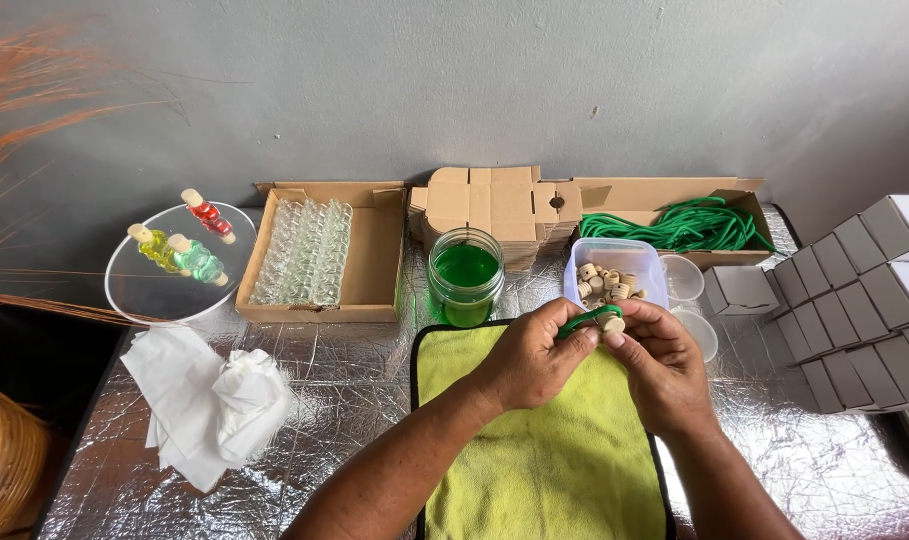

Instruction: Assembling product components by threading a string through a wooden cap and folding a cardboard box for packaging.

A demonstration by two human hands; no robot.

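Two hands join a green cord and a small wooden cap above a yellow cloth.

Head view: the left hand (527, 362) pinches the green cord (581, 320); the right hand (659, 362) pinches the wooden cap (611, 323) between fingertips, just in front of a clear tub of caps (614, 272) and beside a jar of green liquid (465, 276), over the yellow cloth (544, 460).

Crinkled shiny foil table cover (354, 400); soft matt cloth (534, 470); seemingly wooden cap (611, 323).

Plain grey wall (454, 90) behind, kinda scuffed, soft daylight on it. The table (354, 400) is covered in crinkly silver foil that glints. Dry orange grass (24, 90) pokes in top left, wicker basket (9, 460) lower left.
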